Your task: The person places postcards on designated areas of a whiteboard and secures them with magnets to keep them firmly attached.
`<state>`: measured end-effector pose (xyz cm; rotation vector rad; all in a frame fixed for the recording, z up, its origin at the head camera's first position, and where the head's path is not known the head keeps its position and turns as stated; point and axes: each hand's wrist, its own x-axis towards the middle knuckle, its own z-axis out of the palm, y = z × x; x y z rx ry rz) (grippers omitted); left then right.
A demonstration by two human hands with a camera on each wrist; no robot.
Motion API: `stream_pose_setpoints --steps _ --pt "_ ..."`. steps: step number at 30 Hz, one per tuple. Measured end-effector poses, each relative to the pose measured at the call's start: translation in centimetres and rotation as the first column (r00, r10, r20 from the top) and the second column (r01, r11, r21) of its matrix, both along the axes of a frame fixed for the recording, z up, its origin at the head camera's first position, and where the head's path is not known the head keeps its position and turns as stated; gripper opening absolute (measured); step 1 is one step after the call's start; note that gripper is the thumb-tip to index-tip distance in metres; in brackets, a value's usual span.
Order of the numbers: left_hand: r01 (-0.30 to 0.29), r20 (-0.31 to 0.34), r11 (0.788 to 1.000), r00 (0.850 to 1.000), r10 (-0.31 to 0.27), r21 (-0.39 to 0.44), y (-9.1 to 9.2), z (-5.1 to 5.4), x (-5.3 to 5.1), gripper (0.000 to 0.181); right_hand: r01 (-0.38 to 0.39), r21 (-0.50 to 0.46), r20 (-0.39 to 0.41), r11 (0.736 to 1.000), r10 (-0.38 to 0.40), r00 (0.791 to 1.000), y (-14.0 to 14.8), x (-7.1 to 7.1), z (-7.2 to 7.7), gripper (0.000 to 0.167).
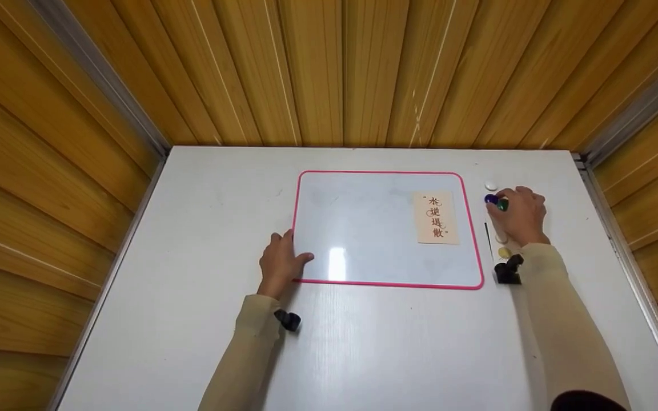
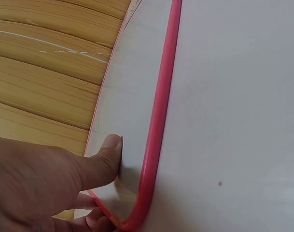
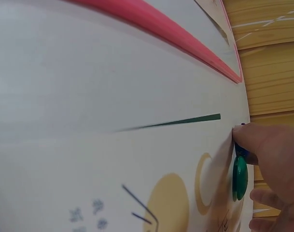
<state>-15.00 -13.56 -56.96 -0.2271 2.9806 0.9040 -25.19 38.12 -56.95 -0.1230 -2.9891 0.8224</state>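
A whiteboard point(image 1: 363, 228) with a pink frame point(image 2: 159, 106) lies on the table. At its lower left, my left hand point(image 1: 283, 262) grips the edge, thumb point(image 2: 105, 162) over the white surface and fingers outside the frame. Right of the board, my right hand point(image 1: 522, 216) pinches a round blue piece point(image 1: 492, 198) between thumb and fingers. A round green piece point(image 1: 502, 205) is beside the blue one, close to the fingers; whether they touch it I cannot tell. In the right wrist view the green piece point(image 3: 241, 179) hangs below the thumb, and the blue piece point(image 3: 241, 151) is partly hidden.
A beige paper slip point(image 1: 436, 218) with red-brown characters lies on the board's right side. A white disc point(image 1: 490, 186) sits above my right hand. Below that hand are a yellow spot point(image 1: 504, 252) and a thin dark green strip point(image 1: 488, 240). Wood-patterned walls point(image 1: 363, 74) enclose the table.
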Motion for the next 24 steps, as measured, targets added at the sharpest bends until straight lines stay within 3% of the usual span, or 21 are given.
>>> stream_pose_setpoints --steps 24 --pt "0.014 -0.003 1.000 1.000 -0.014 0.000 0.0 0.1 0.0 0.072 0.031 -0.053 -0.003 0.998 -0.032 0.999 -2.7 -0.4 2.2 0.047"
